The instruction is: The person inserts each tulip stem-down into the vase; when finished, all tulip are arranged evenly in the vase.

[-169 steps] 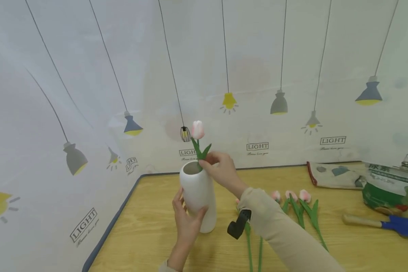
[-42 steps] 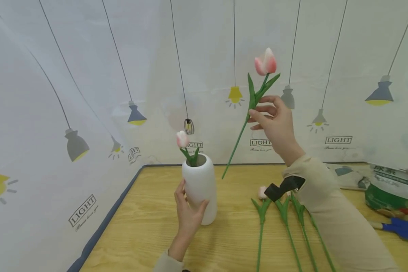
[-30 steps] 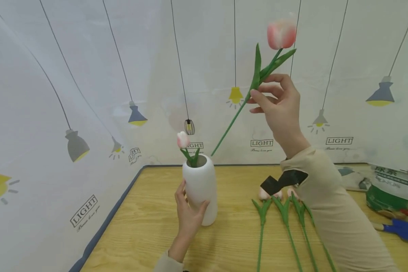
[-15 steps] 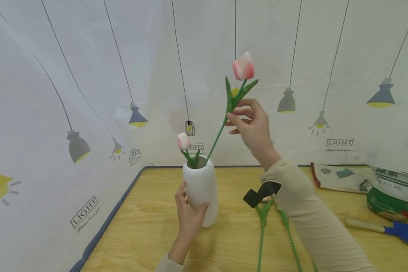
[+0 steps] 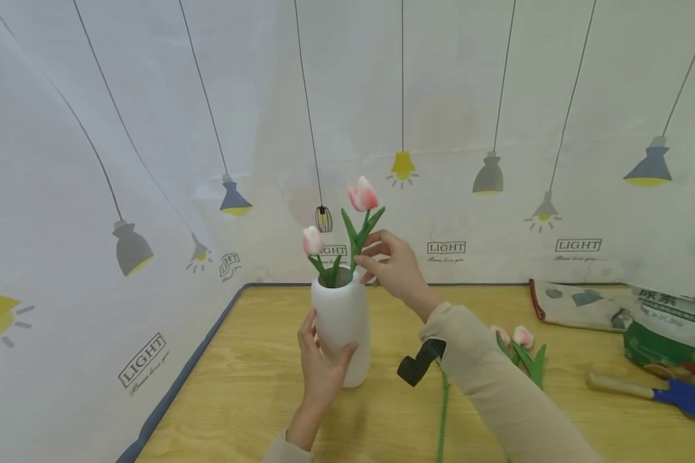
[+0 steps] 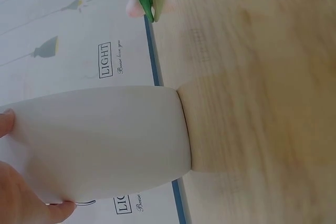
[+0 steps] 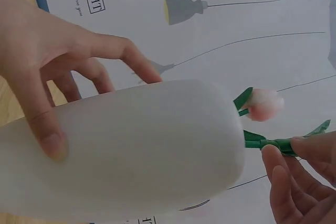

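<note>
A white vase (image 5: 342, 321) stands upright on the wooden table, and my left hand (image 5: 323, 373) grips its body with the thumb on one side and fingers on the other. One pink-white tulip (image 5: 313, 242) leans at the left of the vase's mouth. My right hand (image 5: 395, 269) pinches a second, pinker tulip (image 5: 363, 195) by the base of its leaves, just above the rim; its lower stem is inside the vase. The right wrist view shows the pinched green stem (image 7: 254, 144) entering the mouth. In the left wrist view the vase's base (image 6: 173, 129) rests on the table.
More tulips (image 5: 523, 336) lie on the table at right, partly hidden by my right sleeve. Beyond them are a blue trowel (image 5: 686, 395) with a wooden handle, a green-and-white bag (image 5: 668, 328) and a folded cloth (image 5: 579, 303). A lamp-patterned wall covering (image 5: 457, 212) stands behind.
My right hand has come down and left with the pinker tulip, lowering its stem into the vase. The first tulip was released earlier. My left hand stays on the vase.
</note>
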